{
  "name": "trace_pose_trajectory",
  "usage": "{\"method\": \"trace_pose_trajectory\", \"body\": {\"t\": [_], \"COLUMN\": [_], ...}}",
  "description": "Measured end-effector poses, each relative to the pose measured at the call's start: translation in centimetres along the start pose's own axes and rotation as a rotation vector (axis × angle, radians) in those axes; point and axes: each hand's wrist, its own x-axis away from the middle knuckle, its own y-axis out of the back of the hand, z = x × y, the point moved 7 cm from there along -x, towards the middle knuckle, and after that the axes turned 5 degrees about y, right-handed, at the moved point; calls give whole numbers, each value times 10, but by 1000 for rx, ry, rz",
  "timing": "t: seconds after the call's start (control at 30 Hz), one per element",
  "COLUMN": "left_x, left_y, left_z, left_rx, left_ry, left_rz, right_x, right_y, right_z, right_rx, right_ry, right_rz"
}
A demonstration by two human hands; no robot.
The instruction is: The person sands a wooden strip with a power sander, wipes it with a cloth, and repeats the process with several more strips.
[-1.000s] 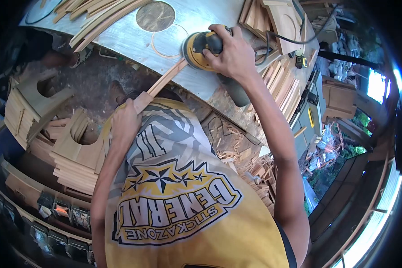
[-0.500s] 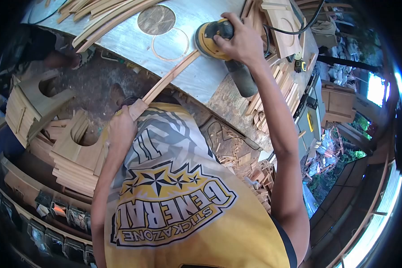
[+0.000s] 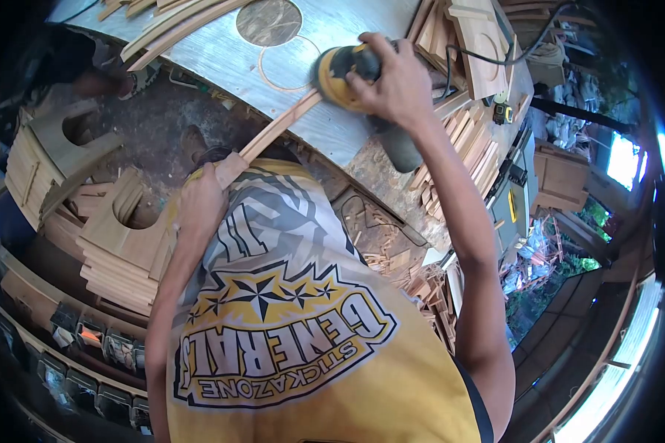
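My right hand (image 3: 393, 83) is wrapped round the top of a yellow and black orbital sander (image 3: 340, 77). A dark dust canister (image 3: 399, 146) hangs off the sander's side. The sander rests over the far end of a narrow wooden strip (image 3: 282, 127), on the pale work board (image 3: 332, 136). Close to my waist, my left hand (image 3: 202, 198) grips the near end of that strip, its fingers closed round the wood. The strip slants from my left hand over the board's edge to the sander; its far tip is hidden underneath.
Long wooden strips (image 3: 188, 31) lie at the board's far left. Cut pieces (image 3: 462, 151) and a tape measure (image 3: 503, 112) are to the right. Stacked panels with curved cutouts (image 3: 118, 221) stand at left. A cable (image 3: 510, 60) runs from the sander. Another person's foot (image 3: 137, 81) shows upper left.
The sander and my right hand have shifted slightly left and nearer to me along the strip. My left hand still holds the strip's near end. The view has tilted a little.
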Motion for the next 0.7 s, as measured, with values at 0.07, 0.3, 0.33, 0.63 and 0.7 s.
{"method": "trace_pose_trajectory", "body": {"t": [0.07,0.3,0.33,0.63,0.7], "left_x": [-1,4,4,4,1], "left_y": [1,5,5,2,3], "left_z": [-5,-2,-2,-7,-15], "left_rx": [-7,-26,-30,-17,-3], "left_ry": [-50,-57,-34,-31,-24], "left_rz": [-21,-77,-76,-52,-52], "right_x": [2,-23,-24,-9,-3], "right_y": [-2,9,17,22,3], "right_z": [17,-53,-55,-29,-9], "right_rx": [32,133,140,12,39], "right_ry": [9,-77,-65,-62,-35], "right_rz": [44,-75,-82,-59,9]}}
